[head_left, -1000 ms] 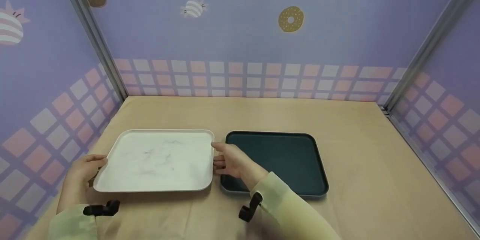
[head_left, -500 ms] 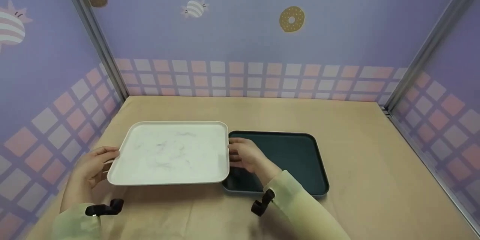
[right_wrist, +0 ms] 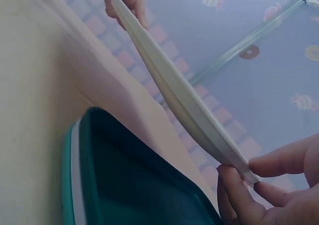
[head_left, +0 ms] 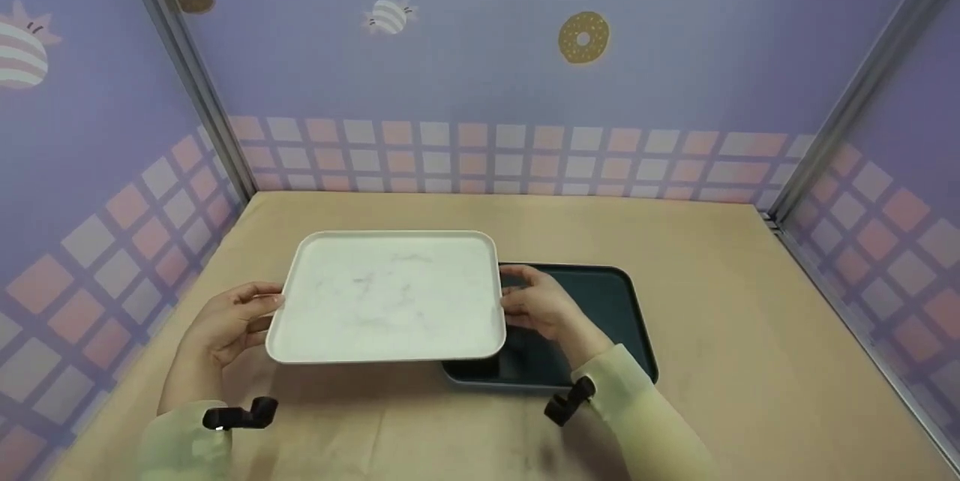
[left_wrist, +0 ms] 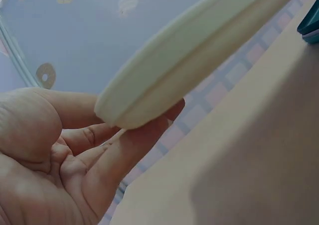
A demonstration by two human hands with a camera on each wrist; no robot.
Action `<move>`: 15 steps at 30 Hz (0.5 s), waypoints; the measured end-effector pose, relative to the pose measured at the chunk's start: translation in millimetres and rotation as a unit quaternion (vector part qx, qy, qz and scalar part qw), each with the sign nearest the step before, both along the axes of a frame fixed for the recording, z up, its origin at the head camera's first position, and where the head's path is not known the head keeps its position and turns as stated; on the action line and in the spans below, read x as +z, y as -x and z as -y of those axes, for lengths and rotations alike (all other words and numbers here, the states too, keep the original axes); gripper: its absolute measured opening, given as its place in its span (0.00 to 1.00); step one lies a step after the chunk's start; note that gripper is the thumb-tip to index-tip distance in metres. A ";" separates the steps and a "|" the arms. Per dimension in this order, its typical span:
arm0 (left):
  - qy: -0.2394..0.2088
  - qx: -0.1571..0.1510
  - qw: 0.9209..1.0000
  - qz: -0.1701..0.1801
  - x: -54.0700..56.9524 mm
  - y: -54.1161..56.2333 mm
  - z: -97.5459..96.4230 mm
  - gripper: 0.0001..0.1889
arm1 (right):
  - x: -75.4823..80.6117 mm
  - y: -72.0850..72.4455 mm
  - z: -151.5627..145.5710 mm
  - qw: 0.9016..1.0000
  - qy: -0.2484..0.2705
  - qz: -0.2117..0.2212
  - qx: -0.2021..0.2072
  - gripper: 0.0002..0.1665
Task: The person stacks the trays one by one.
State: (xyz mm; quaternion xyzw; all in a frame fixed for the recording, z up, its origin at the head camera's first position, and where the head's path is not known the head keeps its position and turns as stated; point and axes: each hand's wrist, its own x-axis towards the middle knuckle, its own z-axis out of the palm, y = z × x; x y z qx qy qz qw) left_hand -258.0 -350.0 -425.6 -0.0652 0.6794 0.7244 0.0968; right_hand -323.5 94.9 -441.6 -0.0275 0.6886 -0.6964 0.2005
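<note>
A white tray (head_left: 390, 297) with faint grey marbling is held up off the table between both hands. My left hand (head_left: 234, 325) pinches its left edge, thumb on the rim and fingers beneath, as the left wrist view shows. On the opposite side my right hand (head_left: 551, 308) pinches the right edge in the same way. Below and to the right lies a dark green tray (head_left: 592, 308), partly covered by the white tray and right arm. The right wrist view shows white and green edges layered under the rim of the green tray (right_wrist: 87, 135), like a stack.
A beige cloth (head_left: 750, 361) covers the table. Purple patterned panels (head_left: 480, 53) enclose the back and both sides, joined by metal posts (head_left: 191, 68) at the corners. Black wrist mounts (head_left: 240, 415) sit on both cuffs.
Both hands have lifted the white tray from the left of the table and carried it right, so it now overlaps the left part of the green tray in view. The green tray has stayed put.
</note>
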 end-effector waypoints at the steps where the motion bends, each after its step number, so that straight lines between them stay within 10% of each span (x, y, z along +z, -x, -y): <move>1: 0.000 0.000 1.000 -0.002 0.1 0.8 -4.0 0.07 | -0.4 0.2 -4.4 1.000 0.002 -0.001 0.000 0.40; 15: 0.041 0.010 0.999 -0.012 -2.6 16.3 -75.2 0.15 | -4.5 -5.3 -76.0 1.000 -0.001 -0.006 -0.006 0.42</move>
